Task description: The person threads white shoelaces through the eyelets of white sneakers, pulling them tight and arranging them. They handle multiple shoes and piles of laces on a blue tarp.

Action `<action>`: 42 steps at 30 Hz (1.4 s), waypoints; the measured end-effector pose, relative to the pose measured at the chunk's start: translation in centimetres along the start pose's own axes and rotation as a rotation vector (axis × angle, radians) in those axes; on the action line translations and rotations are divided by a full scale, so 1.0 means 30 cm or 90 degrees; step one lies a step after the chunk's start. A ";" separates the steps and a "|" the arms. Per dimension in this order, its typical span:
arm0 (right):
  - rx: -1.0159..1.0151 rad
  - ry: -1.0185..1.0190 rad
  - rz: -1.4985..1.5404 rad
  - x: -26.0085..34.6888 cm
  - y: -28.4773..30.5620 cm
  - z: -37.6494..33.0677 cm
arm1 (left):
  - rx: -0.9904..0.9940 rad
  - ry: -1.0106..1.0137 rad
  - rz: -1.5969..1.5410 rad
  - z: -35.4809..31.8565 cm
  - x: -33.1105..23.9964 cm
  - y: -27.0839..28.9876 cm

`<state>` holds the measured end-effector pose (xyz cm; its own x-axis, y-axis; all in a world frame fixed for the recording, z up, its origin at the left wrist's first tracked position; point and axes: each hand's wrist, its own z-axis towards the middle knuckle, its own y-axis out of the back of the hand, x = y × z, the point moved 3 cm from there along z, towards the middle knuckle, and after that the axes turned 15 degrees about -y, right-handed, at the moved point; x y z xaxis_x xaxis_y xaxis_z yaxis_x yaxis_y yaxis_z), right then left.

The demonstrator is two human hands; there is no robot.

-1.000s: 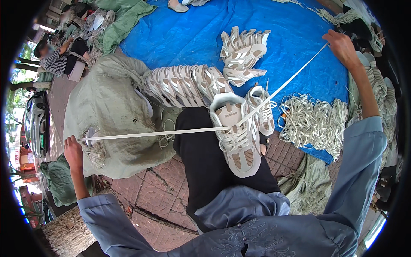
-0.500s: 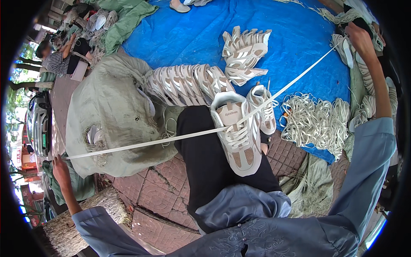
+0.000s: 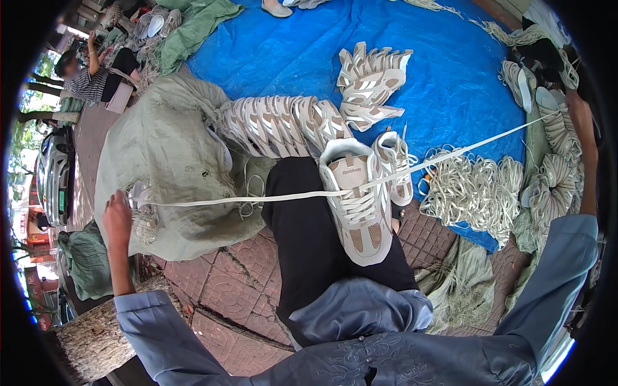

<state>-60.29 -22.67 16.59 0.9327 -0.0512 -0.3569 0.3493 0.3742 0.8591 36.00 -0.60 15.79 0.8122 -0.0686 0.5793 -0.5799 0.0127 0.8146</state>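
**Lace pulled wide across a shoe on the lap**

Stretching a long white lace [image 3: 257, 198] through the shoe [image 3: 358, 199] on the lap, the person has both arms spread wide. The shoe is a pale grey-and-white trainer with beige mesh at the toe, lying sole down on the dark trouser leg, toe toward the person; its lace rows are partly threaded. A second trainer [image 3: 394, 168] lies touching it on the far right side.

The left hand [image 3: 117, 215] is far left of the shoe, closed around the lace end beside the grey-green sack [image 3: 167, 174]. The right hand [image 3: 578, 106] is far right of the shoe near the picture's rim; the lace runs up to it, but whether its fingers are closed cannot be told there.

Beyond the shoe lies a row of unlaced white uppers [image 3: 283, 122] and a smaller stack [image 3: 373, 87] on the blue tarp [image 3: 450, 71]. Right of the shoe sits a heap of loose laces [image 3: 473, 190], just under the taut line. Between the shoe and the left hand the lace crosses the sack and bare paving; the sack's edge lies close below it.

Compared with half a second ago, the left hand has risen from low beside the woven stump [image 3: 96, 334] back to sack level, so the lace now runs nearly level on that side. The shoe has stayed put.
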 end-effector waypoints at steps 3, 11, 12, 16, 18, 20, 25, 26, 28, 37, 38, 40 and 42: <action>0.011 0.053 -0.045 0.192 0.011 -0.072 | -0.223 -0.152 -0.210 0.141 -0.382 0.163; 0.001 0.026 -0.038 0.513 -0.008 -0.081 | -0.329 -0.363 -0.527 0.187 -1.211 0.368; -0.006 0.018 -0.019 0.509 0.006 -0.077 | -0.318 -0.362 -0.492 0.184 -1.256 0.348; 0.013 0.011 0.012 0.541 0.027 -0.085 | -0.283 -0.333 -0.355 0.184 -1.316 0.331; 0.034 0.014 0.024 0.556 0.001 -0.095 | -0.260 -0.331 -0.330 0.186 -1.340 0.334; 0.033 0.022 0.015 0.612 -0.009 -0.102 | -0.237 -0.324 -0.355 0.177 -1.340 0.324; 0.021 0.018 0.039 0.584 -0.052 -0.091 | -0.118 -0.296 -0.805 0.230 -1.262 0.251; 0.024 0.015 0.026 0.586 -0.051 -0.098 | -0.064 -0.308 -0.900 0.242 -1.249 0.241; 0.027 0.010 0.005 0.581 -0.074 -0.105 | 0.101 -0.322 -0.984 0.267 -1.220 0.254; 0.040 -0.058 -0.078 0.419 -0.212 -0.125 | -0.075 -0.256 -0.868 0.231 -1.211 0.260; 0.036 -0.064 -0.069 0.445 -0.223 -0.111 | -0.116 -0.271 -0.813 0.200 -1.203 0.271; 0.023 -0.080 -0.106 0.381 -0.154 -0.104 | -0.200 -0.319 -0.714 0.192 -1.235 0.309; 0.008 -0.079 -0.123 0.352 -0.124 -0.091 | -0.250 -0.336 -0.574 0.190 -1.266 0.335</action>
<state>-51.97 -22.06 8.63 0.8524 -0.2336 -0.4678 0.5222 0.3346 0.7844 -1.05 -3.55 1.81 0.7433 -0.6253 -0.2377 0.3442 0.0527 0.9374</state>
